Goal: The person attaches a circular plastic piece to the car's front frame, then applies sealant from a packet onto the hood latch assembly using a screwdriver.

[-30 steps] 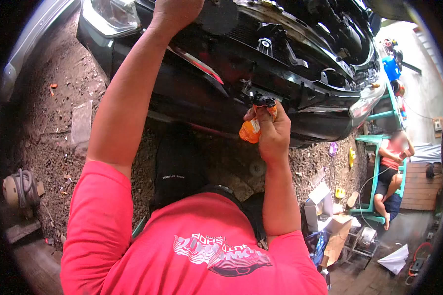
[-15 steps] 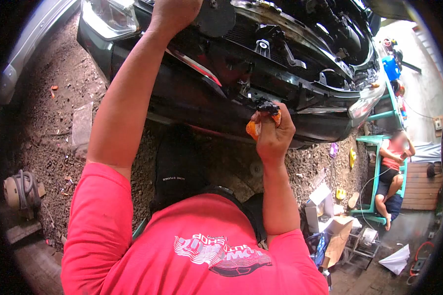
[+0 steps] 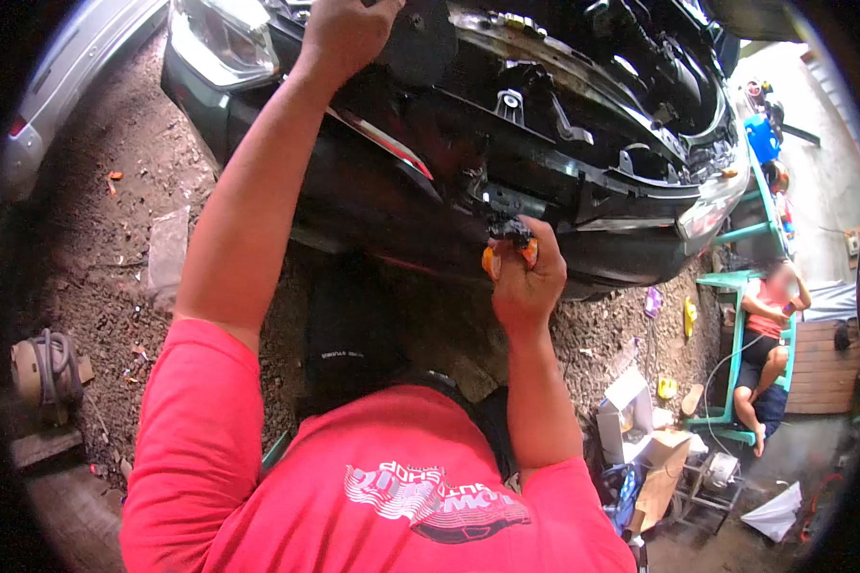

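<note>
My left hand [image 3: 354, 38] is at the top edge of the head view, over the car's front end, its fingers curled and partly cut off. Beside it is a dark flat piece with a rounded edge [image 3: 424, 43]; whether the hand grips it I cannot tell. My right hand [image 3: 528, 277] is closed around a bunched orange-and-black thing [image 3: 510, 229], perhaps a rag, with a black, wet-looking top. It is just in front of the black bumper [image 3: 621, 244], below a bracket; contact is unclear.
A headlight [image 3: 222, 43] sits at the car's left corner. Another car [image 3: 72, 81] stands far left, above a coiled-cable machine [image 3: 46, 372] on the gravel. Opened boxes [image 3: 661, 468] lie to the right. A person [image 3: 764, 334] sits on a green bench [image 3: 726, 280].
My right hand has moved slightly down and left with the orange-and-black thing, turning it a little. The left hand has shifted slightly to the right. The whole view has shifted a little.
</note>
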`<state>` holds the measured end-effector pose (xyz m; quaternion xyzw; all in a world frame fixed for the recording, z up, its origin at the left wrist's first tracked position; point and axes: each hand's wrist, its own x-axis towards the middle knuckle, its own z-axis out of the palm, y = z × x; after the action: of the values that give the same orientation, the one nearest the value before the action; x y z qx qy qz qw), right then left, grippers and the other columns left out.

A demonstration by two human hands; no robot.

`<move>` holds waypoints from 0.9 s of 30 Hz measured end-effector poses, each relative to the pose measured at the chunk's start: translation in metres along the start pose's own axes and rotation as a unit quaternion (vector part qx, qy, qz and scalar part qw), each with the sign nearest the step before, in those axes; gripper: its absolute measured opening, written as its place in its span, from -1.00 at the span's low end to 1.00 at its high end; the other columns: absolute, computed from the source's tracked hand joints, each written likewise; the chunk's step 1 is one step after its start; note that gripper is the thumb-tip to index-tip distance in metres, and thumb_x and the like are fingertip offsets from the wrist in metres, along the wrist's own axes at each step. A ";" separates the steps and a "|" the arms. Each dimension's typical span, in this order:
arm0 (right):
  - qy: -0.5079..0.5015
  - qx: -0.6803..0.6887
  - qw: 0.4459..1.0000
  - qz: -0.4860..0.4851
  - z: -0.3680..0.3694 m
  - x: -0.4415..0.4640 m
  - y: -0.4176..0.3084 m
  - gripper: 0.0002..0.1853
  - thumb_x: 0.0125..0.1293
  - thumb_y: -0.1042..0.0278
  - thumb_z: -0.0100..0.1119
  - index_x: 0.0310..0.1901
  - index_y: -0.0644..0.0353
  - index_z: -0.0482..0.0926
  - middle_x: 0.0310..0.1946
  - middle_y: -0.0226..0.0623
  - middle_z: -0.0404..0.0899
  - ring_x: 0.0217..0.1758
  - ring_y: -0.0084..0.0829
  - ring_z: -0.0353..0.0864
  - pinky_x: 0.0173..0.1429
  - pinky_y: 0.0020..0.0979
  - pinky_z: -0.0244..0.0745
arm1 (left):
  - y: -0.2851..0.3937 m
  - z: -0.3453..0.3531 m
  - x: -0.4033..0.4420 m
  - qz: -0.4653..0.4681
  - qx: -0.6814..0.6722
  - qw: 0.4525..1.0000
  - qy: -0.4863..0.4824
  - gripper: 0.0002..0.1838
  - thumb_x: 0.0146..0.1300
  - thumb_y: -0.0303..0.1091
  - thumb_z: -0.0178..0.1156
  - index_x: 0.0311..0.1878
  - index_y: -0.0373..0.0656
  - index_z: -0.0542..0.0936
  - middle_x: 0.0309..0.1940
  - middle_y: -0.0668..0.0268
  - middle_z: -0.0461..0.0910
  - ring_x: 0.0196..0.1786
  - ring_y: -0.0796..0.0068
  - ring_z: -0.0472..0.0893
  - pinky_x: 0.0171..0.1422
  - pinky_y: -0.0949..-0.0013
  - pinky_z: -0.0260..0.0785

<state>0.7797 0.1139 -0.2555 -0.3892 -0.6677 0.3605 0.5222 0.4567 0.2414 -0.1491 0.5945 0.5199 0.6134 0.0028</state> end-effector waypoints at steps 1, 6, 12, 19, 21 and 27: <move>0.001 -0.003 1.000 0.014 -0.001 -0.003 0.002 -0.81 0.35 0.60 0.15 -0.05 0.22 0.63 -0.34 -0.40 0.66 -0.33 -0.57 0.62 -0.22 -0.49 0.51 | -0.008 0.004 -0.001 0.008 0.007 1.000 0.002 -0.67 0.44 -0.39 0.22 0.21 -0.21 0.69 -0.13 0.20 0.79 -0.19 0.42 0.73 0.04 0.40 0.58; 0.004 0.003 1.000 0.022 -0.010 -0.015 -0.016 -0.81 0.35 0.58 0.17 -0.04 0.23 0.62 -0.33 -0.43 0.62 -0.33 -0.56 0.59 -0.22 -0.47 0.51 | 0.011 -0.030 -0.004 -0.004 -0.022 1.000 -0.012 -0.53 0.44 -0.33 0.28 0.40 -0.05 0.56 0.25 0.22 0.65 0.27 0.37 0.58 0.44 0.38 0.33; 0.026 -0.039 0.998 -0.030 -0.038 -0.034 -0.001 -0.80 0.36 0.56 0.17 0.00 0.29 0.59 -0.34 -0.36 0.62 -0.30 -0.53 0.60 -0.17 -0.42 0.54 | 0.065 -0.056 -0.046 -0.113 -0.329 0.928 -0.133 -0.61 0.26 -0.43 0.16 0.16 -0.24 0.65 -0.02 0.21 0.70 0.06 0.38 0.66 0.16 0.30 0.56; -0.025 -0.121 0.989 -0.078 -0.054 -0.054 -0.016 -0.81 0.37 0.64 0.16 -0.02 0.28 0.57 -0.35 -0.43 0.50 -0.35 -0.62 0.46 -0.26 -0.52 0.40 | 0.134 -0.041 -0.185 -0.190 -0.219 0.895 -0.339 -0.47 0.36 -0.23 0.15 0.33 -0.29 0.59 -0.33 0.33 0.65 -0.30 0.60 0.54 -0.17 0.41 0.44; -0.029 -0.149 0.982 -0.113 -0.052 -0.054 -0.027 -0.78 0.31 0.65 0.19 -0.02 0.26 0.57 -0.35 -0.33 0.49 -0.38 -0.47 0.50 -0.26 -0.45 0.42 | 0.174 -0.043 -0.201 -0.257 -0.138 0.851 -0.438 -0.36 0.35 -0.14 0.21 0.45 -0.21 0.53 -0.49 0.43 0.58 -0.40 0.65 0.47 -0.25 0.38 0.40; -0.019 -0.159 0.977 -0.144 -0.047 -0.059 -0.034 -0.73 0.17 0.57 0.22 -0.07 0.14 0.61 -0.34 -0.14 0.51 -0.31 0.00 0.57 -0.23 -0.12 0.50 | 0.196 -0.036 -0.214 -0.082 -0.054 0.873 -0.477 -0.28 0.28 -0.10 0.37 0.51 -0.03 0.46 -0.22 0.08 0.71 -0.29 0.12 0.73 -0.15 0.18 0.59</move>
<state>0.8294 0.0497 -0.2408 -0.3598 -0.7755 0.1781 0.4873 0.6137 -0.0046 -0.1699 0.7689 0.4687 0.2798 0.3329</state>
